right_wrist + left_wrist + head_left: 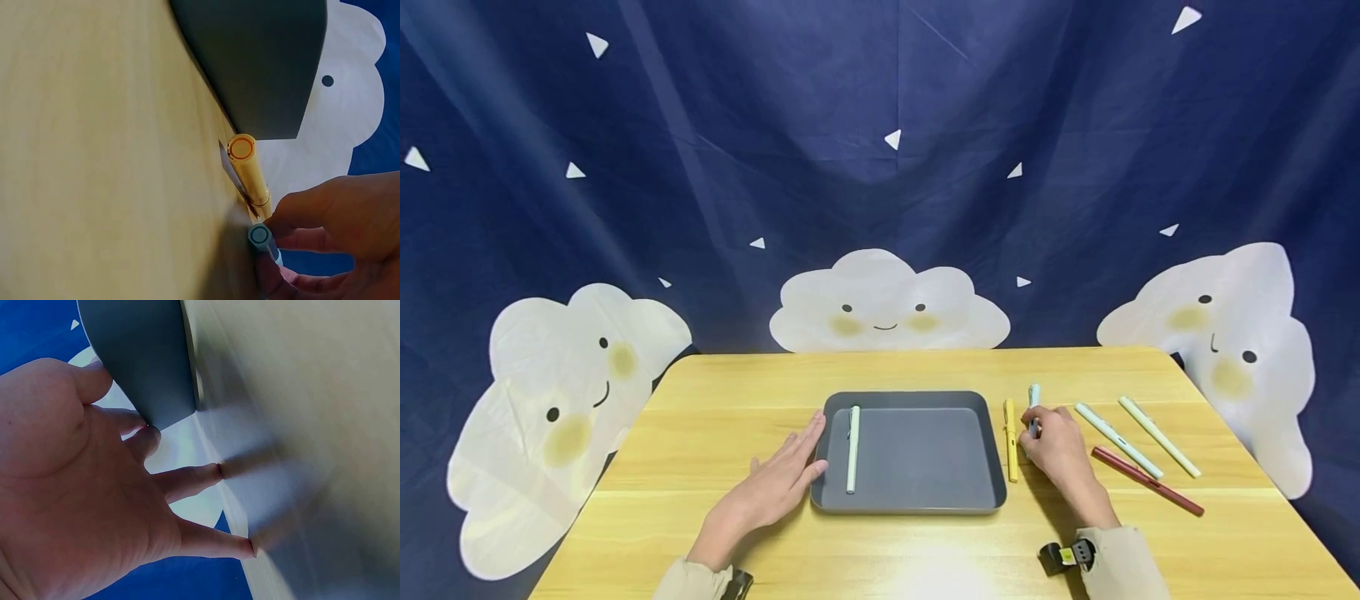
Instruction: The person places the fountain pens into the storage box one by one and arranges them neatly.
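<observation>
Fingers of the right hand (1060, 442) pinch a light blue pen (1034, 394) right of the tray (917, 458), whose left side the left hand (775, 483) touches with straight fingers, and a leftward nudge could set the yellow pen (1011, 442) just beside the blue one rolling.

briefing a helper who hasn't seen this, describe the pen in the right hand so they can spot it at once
On the wood-grain table, find the dark grey tray. Right of it lies a yellow pen, then the light blue pen in question. Unlike the other blue pen farther right, it is held by the right hand.
</observation>
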Demonstrator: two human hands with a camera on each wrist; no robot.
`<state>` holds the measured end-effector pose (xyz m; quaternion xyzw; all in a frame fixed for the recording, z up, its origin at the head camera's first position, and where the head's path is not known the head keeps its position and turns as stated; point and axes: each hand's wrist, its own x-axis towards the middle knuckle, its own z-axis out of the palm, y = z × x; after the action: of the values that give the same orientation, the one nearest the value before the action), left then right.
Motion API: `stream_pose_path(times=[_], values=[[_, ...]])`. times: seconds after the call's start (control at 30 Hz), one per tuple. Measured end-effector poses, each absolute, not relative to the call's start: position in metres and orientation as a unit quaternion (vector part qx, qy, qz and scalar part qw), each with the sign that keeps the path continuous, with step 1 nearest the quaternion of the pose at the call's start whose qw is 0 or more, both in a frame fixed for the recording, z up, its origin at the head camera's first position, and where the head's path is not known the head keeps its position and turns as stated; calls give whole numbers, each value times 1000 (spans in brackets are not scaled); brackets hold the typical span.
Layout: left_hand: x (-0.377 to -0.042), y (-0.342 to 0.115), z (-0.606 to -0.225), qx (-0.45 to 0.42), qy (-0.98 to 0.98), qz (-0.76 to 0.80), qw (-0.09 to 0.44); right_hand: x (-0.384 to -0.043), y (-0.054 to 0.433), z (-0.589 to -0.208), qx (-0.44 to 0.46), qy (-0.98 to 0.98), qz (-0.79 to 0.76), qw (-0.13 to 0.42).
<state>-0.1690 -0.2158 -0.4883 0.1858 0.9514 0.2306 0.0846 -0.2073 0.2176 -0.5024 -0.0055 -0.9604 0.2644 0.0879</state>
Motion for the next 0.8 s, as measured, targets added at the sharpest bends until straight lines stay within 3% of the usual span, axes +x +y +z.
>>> stream_pose_path(times=[0.8], values=[[-167, -215, -489, 183, 954, 226, 78, -210, 221, -503, -12, -963, 254, 88]])
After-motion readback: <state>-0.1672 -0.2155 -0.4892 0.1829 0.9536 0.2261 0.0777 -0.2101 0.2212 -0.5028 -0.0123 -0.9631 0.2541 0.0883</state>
